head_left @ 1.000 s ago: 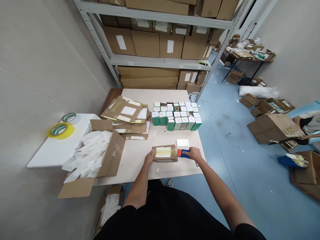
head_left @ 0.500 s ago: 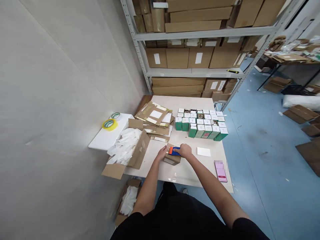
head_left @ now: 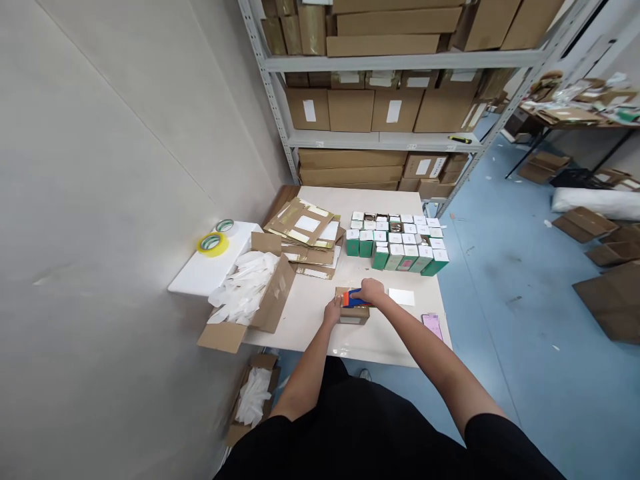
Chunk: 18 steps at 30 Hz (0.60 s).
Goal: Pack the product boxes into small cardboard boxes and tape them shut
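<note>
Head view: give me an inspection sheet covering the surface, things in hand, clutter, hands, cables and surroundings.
Surface: pale table, small glints at its near edge.
Job's things: small carton on the table; blue-and-orange tool at its top.
Clutter: cardboard stack, green-and-white boxes, white card, phone.
Hands: left hand against the carton's left side; right hand gripping the tool.
Cables: nothing seen.
Surroundings: shelving loaded with brown boxes beyond; open box of white strips and two tape rolls at left.

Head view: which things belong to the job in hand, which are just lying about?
In the job:
small carton, touched by the left hand
blue-and-orange tool, held by the right hand at the carton

Apparently just lying about:
phone
white card
yellow tape roll
flattened cardboard
</note>
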Available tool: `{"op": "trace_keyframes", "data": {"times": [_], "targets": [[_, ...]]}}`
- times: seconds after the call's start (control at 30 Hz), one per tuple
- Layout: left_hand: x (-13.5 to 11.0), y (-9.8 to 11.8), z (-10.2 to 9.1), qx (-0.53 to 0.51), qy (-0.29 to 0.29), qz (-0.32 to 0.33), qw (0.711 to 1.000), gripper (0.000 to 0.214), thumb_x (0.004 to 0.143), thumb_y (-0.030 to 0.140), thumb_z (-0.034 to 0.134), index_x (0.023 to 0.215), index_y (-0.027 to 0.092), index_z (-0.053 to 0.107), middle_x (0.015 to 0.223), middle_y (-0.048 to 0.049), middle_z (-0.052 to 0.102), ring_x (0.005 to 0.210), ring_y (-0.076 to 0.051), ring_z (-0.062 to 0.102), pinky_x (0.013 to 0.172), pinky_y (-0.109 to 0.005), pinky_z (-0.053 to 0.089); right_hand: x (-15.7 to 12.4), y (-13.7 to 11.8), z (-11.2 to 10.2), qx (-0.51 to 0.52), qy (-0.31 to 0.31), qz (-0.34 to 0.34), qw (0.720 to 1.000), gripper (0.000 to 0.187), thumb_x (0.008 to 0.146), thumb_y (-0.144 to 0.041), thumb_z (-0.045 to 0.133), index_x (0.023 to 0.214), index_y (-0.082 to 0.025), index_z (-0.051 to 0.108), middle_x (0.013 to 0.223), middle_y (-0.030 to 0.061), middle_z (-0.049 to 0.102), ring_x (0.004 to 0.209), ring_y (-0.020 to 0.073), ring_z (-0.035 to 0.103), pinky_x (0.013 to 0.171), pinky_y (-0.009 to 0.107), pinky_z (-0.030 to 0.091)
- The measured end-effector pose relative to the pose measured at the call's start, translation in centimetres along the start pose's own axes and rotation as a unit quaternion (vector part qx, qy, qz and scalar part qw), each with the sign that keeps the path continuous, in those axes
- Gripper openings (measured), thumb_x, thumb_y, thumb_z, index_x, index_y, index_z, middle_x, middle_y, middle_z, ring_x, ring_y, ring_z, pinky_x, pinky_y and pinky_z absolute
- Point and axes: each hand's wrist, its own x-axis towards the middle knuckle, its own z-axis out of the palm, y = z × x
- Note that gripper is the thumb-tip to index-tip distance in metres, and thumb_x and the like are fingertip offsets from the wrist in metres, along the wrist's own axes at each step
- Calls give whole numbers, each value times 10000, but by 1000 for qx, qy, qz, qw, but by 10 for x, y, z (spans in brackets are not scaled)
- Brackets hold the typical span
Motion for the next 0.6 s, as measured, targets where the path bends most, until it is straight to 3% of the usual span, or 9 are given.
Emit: {"op": "trace_keyframes", "data": {"times": [0.2, 0.3, 0.43, 0.6], "targets": [[3, 8, 7, 27, 2, -4, 1000, 655, 1034, 622, 317, 1322, 173, 697, 1317, -152, 724, 1259, -312, 656, 1053, -366, 482, -20, 101, -10, -18, 23, 83, 996, 626, 752, -638, 803, 1129, -141, 755, 1154, 199, 752, 1068, 321, 728, 797, 309, 531], [5, 6, 7, 37, -1, -1, 999, 674, 1037, 623, 289, 1349, 176, 685, 1335, -150, 715, 1272, -320, 647, 1061, -374, 476, -31, 132, -9, -28, 31, 113, 993, 594, 775, -612, 790, 1134, -140, 750, 1151, 197, 748, 1045, 311, 729, 783, 308, 527], [5, 6, 7, 39, -6, 4, 999, 669, 1040, 626, 280, 1369, 195, 673, 1367, -131, 701, 1302, -307, 629, 1079, -368, 463, -33, 135, -1, -15, 35, 120, 992, 585, 752, -583, 815, 1140, -150, 751, 1142, 190, 749, 1057, 300, 725, 806, 303, 529], [4, 7, 7, 48, -2, 0, 999, 668, 1045, 612, 292, 1399, 173, 651, 1388, -144, 686, 1334, -310, 606, 1091, -366, 453, -18, 112, 8, -15, 24, 121, 992, 526, 730, -444, 845, 1160, -154, 757, 1139, 179, 756, 1076, 300, 724, 839, 308, 540]]}}
